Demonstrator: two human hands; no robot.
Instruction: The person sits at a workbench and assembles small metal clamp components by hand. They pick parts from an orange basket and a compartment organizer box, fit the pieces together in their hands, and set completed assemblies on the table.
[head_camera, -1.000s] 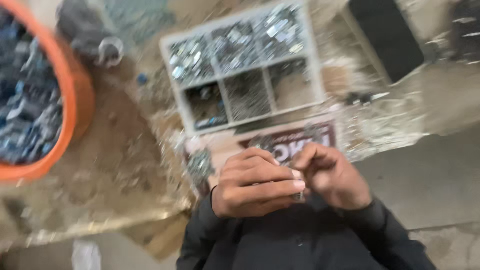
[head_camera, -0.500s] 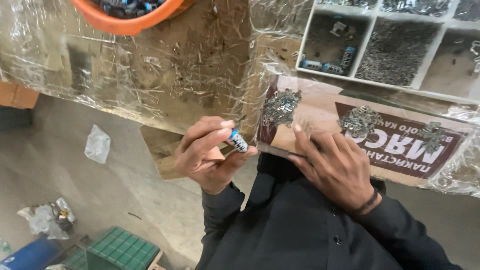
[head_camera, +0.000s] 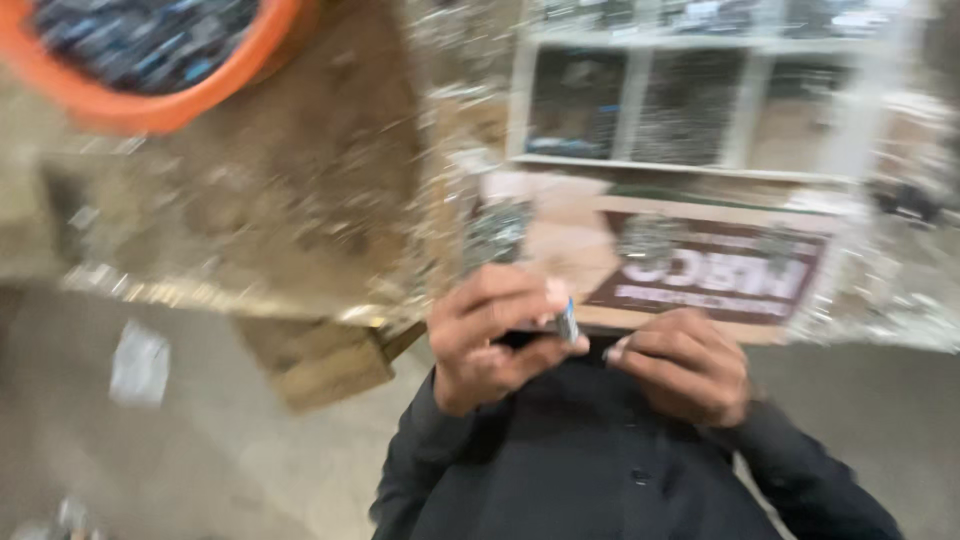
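In the blurred head view, our left hand (head_camera: 495, 335) sat at lower centre, fingers closed around a small blue-and-silver part (head_camera: 567, 323) that stuck out at its fingertips. Our right hand (head_camera: 685, 362) lay just beside it to the right, fingers curled; whether it held anything we could not tell. An orange tub (head_camera: 170, 100) filled the upper left, a white divided tray (head_camera: 700, 100) the upper right of the bench (head_camera: 330, 200).

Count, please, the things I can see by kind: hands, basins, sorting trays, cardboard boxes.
Hands: 2, left hand pinching a small blue-tipped part, right hand
Orange basin: 1
White sorting tray: 1
Cardboard box: 1
Total: 5
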